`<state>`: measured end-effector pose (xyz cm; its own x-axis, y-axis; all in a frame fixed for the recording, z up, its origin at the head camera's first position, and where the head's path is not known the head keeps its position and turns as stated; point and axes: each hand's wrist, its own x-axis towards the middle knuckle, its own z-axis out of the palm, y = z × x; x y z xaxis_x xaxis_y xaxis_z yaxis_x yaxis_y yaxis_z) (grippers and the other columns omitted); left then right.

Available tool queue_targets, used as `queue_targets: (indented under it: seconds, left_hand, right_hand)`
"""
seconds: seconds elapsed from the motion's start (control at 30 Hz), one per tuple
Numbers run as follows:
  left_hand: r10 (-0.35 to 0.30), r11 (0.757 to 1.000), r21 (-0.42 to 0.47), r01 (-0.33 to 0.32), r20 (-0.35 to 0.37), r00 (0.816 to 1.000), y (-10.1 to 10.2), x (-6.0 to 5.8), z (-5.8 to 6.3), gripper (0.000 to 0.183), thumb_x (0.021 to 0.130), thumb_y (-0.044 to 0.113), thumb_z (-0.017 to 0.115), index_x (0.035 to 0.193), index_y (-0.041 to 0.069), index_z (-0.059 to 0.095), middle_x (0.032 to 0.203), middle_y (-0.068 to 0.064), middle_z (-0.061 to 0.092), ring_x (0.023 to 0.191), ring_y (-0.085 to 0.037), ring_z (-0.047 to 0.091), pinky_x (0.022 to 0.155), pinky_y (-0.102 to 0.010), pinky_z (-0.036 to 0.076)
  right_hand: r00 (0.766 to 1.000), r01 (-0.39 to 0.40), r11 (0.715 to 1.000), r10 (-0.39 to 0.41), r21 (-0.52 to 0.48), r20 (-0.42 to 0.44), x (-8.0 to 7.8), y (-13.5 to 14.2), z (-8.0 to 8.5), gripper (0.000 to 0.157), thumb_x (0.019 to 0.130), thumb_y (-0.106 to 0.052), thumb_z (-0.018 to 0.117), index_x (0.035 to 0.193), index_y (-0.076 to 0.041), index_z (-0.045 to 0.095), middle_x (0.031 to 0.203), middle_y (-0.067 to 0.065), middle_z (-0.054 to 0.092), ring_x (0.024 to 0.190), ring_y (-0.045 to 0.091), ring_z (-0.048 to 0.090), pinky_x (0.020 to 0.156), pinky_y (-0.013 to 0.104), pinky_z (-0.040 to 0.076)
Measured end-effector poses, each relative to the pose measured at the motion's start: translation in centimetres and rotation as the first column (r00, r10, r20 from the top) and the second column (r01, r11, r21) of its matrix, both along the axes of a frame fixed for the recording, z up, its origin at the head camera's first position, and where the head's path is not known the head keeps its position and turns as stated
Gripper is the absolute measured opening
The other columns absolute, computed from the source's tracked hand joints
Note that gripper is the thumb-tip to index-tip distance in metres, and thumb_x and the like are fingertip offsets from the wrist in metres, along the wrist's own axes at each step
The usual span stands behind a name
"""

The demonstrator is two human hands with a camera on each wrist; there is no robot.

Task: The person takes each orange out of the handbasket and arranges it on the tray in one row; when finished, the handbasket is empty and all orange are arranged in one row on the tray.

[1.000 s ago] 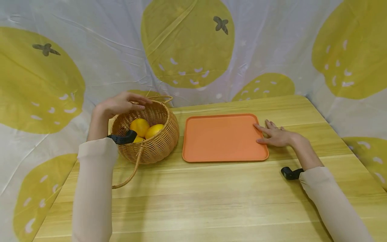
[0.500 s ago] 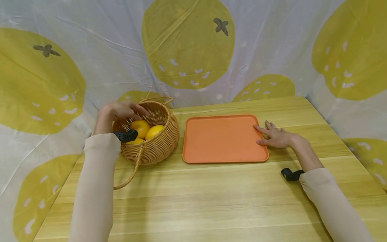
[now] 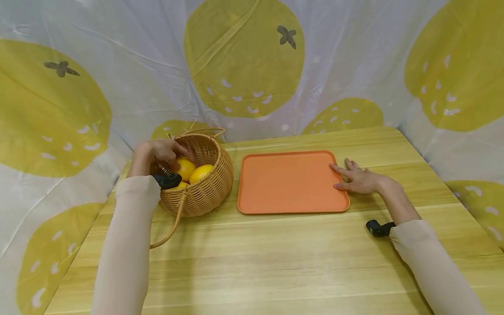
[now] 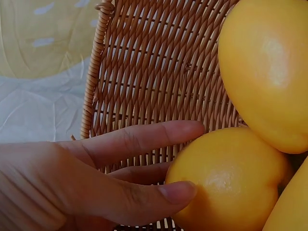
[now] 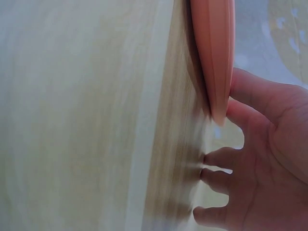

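Note:
A round wicker basket (image 3: 214,186) on the left holds several smooth yellow-orange fruits (image 3: 201,173). Inside its rim is my left hand (image 3: 157,153), reaching down from the far left. In the left wrist view, its thumb lies against the near side of one fruit (image 4: 226,178), with the forefinger stretched out at the fruit's upper edge. Those fingers look fairly straight, and the lower ones are partly hidden. On the right, my right hand (image 3: 362,180) is spread at the right edge of an orange tray (image 3: 289,183). Its thumb and forefinger touch the rim; other fingertips rest on the table.
The tray lies flat on a wooden table (image 3: 267,258), just right of the basket. One basket handle (image 3: 177,221) hangs toward the front, another (image 3: 210,129) stands at the back. A lemon-patterned cloth (image 3: 153,65) hangs behind. Black wrist cameras (image 3: 379,228) sit at both cuffs.
My left hand has moved from above the basket's far-left rim down and right into it, reaching a fruit. My right hand has stayed at the tray's edge.

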<state>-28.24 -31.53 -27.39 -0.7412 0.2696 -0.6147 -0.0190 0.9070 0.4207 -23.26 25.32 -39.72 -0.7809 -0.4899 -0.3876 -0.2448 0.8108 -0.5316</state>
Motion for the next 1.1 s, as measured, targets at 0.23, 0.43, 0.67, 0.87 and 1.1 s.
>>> queue_targets:
  seconds: [0.23, 0.43, 0.67, 0.87, 1.1]
  left_hand:
    - [-0.054, 0.998, -0.035, 0.051, -0.083, 0.995, 0.4, 0.0, -0.3, 0.052, 0.094, -0.001, 0.064, 0.145, 0.009, 0.06, 0.138, -0.025, 0.058, 0.11, -0.03, 0.056, 0.093, -0.041, 0.052]
    - [-0.06, 0.998, -0.012, 0.059, -0.149, 0.987, 0.8, -0.2, -0.5, 0.05, 0.094, 0.0, 0.066, 0.143, 0.007, 0.062, 0.148, -0.028, 0.05, 0.13, -0.04, 0.049, 0.108, -0.057, 0.045]
    - [-0.061, 0.998, -0.043, 0.056, -0.131, 0.99, 1.0, -0.3, -0.7, 0.053, 0.096, 0.005, 0.068, 0.148, 0.006, 0.057, 0.151, -0.03, 0.048, 0.131, -0.041, 0.049, 0.107, -0.056, 0.047]
    - [-0.121, 0.99, -0.083, 0.111, -0.137, 0.983, 1.3, -0.4, -0.8, 0.052, 0.095, 0.004, 0.068, 0.146, 0.007, 0.058, 0.15, -0.03, 0.05, 0.13, -0.042, 0.05, 0.107, -0.055, 0.046]
    - [-0.11, 0.991, -0.088, 0.099, -0.144, 0.983, 1.4, -0.4, -0.7, 0.049, 0.098, 0.009, 0.068, 0.146, 0.011, 0.06, 0.15, -0.028, 0.05, 0.135, -0.045, 0.049, 0.112, -0.06, 0.042]
  right_hand:
    - [1.0, 0.001, 1.0, -0.001, 0.002, -0.002, 0.0, 0.0, 0.0, 0.084, 0.107, -0.043, 0.055, 0.166, -0.005, 0.011, 0.163, 0.04, -0.018, 0.152, 0.058, -0.015, 0.113, 0.081, -0.009]
    - [1.0, 0.001, 1.0, -0.001, 0.005, -0.003, 0.0, 0.0, -0.1, 0.084, 0.107, -0.043, 0.055, 0.166, -0.005, 0.011, 0.164, 0.04, -0.018, 0.152, 0.058, -0.015, 0.113, 0.081, -0.008]
    - [1.0, 0.002, 1.0, -0.002, 0.007, -0.003, 0.0, 0.0, -0.1, 0.083, 0.107, -0.044, 0.054, 0.166, -0.005, 0.011, 0.164, 0.04, -0.017, 0.152, 0.058, -0.015, 0.113, 0.081, -0.008]
    - [1.0, 0.002, 1.0, -0.002, 0.004, -0.004, 0.1, 0.0, -0.1, 0.083, 0.107, -0.043, 0.054, 0.166, -0.004, 0.011, 0.163, 0.041, -0.016, 0.152, 0.059, -0.015, 0.113, 0.081, -0.008]
    - [1.0, 0.001, 1.0, -0.001, 0.0, -0.003, 0.2, -0.1, 0.0, 0.083, 0.107, -0.043, 0.054, 0.166, -0.003, 0.011, 0.163, 0.041, -0.017, 0.152, 0.059, -0.015, 0.113, 0.081, -0.009]
